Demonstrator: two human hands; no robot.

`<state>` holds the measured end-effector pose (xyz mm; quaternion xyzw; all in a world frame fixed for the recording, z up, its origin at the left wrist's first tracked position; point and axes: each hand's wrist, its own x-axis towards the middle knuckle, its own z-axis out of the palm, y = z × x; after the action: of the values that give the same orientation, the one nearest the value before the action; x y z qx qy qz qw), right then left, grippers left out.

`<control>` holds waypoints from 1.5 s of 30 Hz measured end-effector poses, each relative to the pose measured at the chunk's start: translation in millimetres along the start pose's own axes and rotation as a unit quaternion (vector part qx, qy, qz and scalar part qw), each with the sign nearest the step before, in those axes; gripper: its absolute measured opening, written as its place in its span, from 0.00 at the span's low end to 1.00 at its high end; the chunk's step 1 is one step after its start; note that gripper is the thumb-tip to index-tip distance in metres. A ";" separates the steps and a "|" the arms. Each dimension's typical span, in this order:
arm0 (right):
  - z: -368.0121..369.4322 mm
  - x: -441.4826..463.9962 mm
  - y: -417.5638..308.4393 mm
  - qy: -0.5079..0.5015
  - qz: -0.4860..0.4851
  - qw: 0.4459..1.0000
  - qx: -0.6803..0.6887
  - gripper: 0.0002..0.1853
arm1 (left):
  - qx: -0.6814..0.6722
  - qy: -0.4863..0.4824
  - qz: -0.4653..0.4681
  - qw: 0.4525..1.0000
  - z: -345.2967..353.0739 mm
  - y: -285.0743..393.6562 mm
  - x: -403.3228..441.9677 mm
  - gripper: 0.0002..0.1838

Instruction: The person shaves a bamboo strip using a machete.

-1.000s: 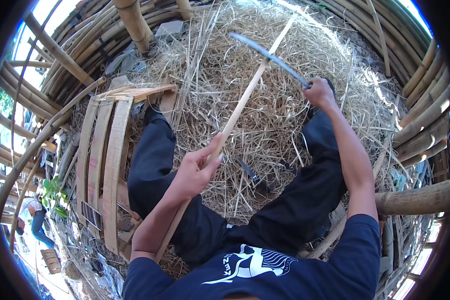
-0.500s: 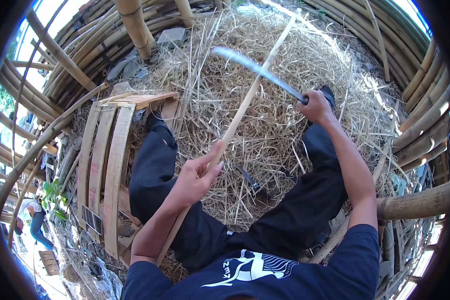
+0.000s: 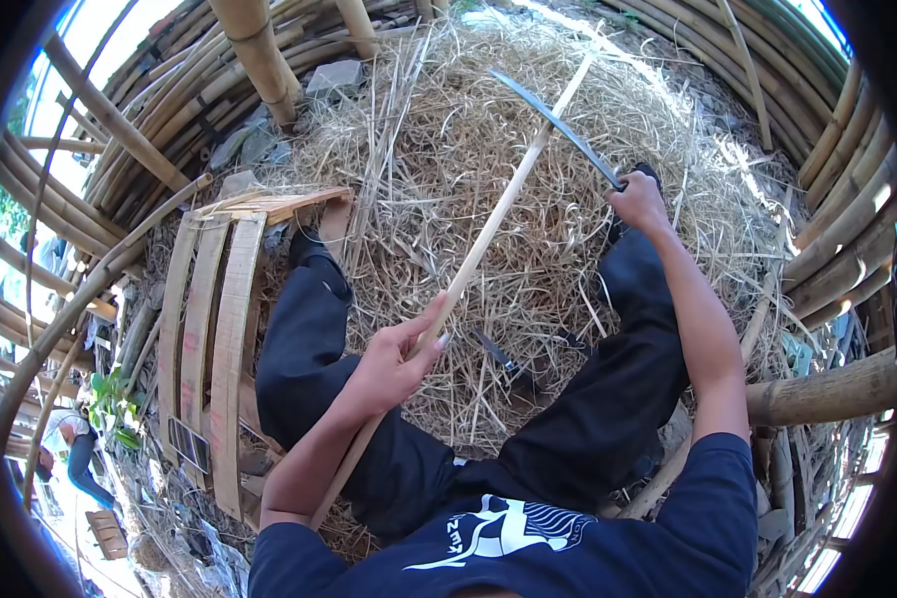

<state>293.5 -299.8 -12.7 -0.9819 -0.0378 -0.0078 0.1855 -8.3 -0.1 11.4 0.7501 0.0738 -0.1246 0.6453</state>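
Observation:
My left hand [image 3: 397, 361] is closed around a long, pale bamboo strip [image 3: 493, 221]. The strip slants from under my left forearm up to the far side of the straw. In my right hand [image 3: 640, 202] is the dark handle of a machete [image 3: 558, 125] with a slightly curved blade. The blade crosses the strip near its far end; whether it touches or passes above it I cannot tell. Beneath both lies a thick bed of pale shavings [image 3: 458, 149], between my spread legs.
At the left stands a slatted wooden crate [image 3: 235, 349] with a phone [image 3: 189, 445] on it. A second blade-like tool [image 3: 498, 351] lies on the shavings. Bamboo poles [image 3: 254, 50] stand and lie stacked around. A person [image 3: 78, 448] bends over at far left.
The machete has moved up and to the right along the strip, towards its far end, and its blade is less blurred. My left hand has barely shifted and keeps its hold.

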 end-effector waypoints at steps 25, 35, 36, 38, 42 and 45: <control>-31.7 -50.2 -81.3 -0.214 0.110 0.634 0.735 0.12 | 0.023 -0.038 -0.130 0.991 35.6 6.2 -77.4 0.34; -39.7 -70.3 -103.5 -0.278 0.073 0.661 0.693 0.11 | -0.072 -0.009 -0.172 0.982 34.8 3.3 -87.6 0.36; -41.7 -72.4 -104.9 -0.275 0.076 0.661 0.694 0.11 | 0.023 -0.058 -0.164 0.984 32.6 3.1 -81.2 0.35; -42.8 -73.6 -104.3 -0.267 0.062 0.670 0.690 0.11 | 0.119 -0.106 -0.152 0.975 31.1 8.9 -67.9 0.33; -43.9 -77.7 -105.5 -0.270 0.034 0.666 0.695 0.11 | 0.127 -0.041 -0.027 0.991 30.0 28.7 -27.9 0.35; -40.8 -77.3 -105.1 -0.270 0.026 0.648 0.712 0.11 | 0.096 -0.014 0.057 0.994 25.8 39.2 19.3 0.32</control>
<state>208.3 -222.7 61.2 -0.5069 -0.0547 0.2919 0.8093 18.5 -32.7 39.6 0.8094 0.0097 -0.1046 0.5777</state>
